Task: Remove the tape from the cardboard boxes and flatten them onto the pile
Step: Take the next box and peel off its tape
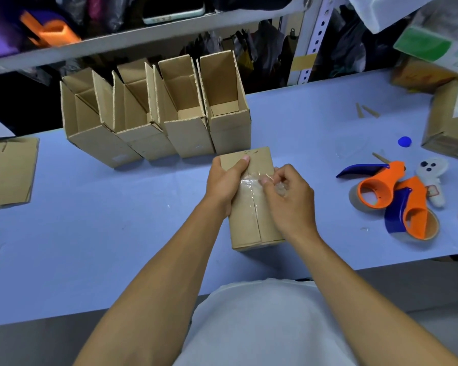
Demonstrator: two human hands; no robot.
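Observation:
A small closed cardboard box (249, 220) stands on the blue table (90, 220) right in front of me. My left hand (224, 180) grips its upper left side, thumb on the top face. My right hand (288, 196) pinches a strip of clear tape (251, 184) that is partly lifted off the box's centre seam. Behind it stands a row of several open cardboard boxes (191, 112). A pile of flattened cardboard (8, 170) lies at the table's left edge.
Two orange-and-blue tape dispensers (391, 199) lie to the right, beside a white soft toy (431, 178) and a blue cap (404, 141). More boxes (450, 122) sit at the far right. A shelf (143, 35) overhangs the back.

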